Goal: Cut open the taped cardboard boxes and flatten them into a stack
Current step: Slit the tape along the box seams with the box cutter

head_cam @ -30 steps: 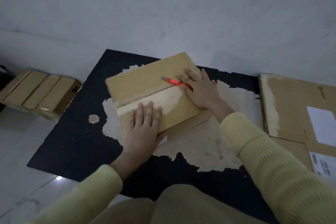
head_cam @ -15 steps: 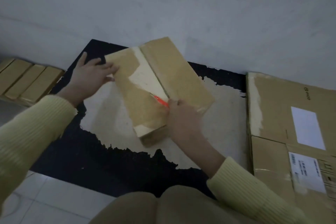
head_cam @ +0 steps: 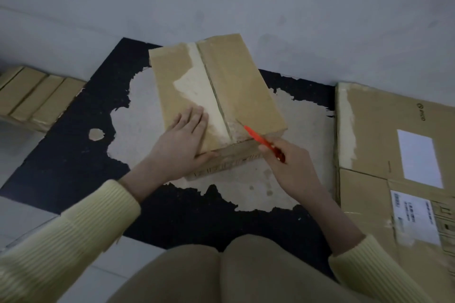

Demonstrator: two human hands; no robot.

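While left hand [head_cam: 183, 141] pins box [head_cam: 236, 81], cutter [head_cam: 261, 140] meets its near edge.

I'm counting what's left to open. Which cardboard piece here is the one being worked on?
The closed box on the black mat, pinned by the left hand; the right hand holds the red cutter at it.

Your right hand [head_cam: 290, 167] hides most of the red knife [head_cam: 261, 139], its blade tip too thin to place on the box [head_cam: 229, 86], while the flat cardboard [head_cam: 384, 135] and the side boxes [head_cam: 34, 98] run off frame.
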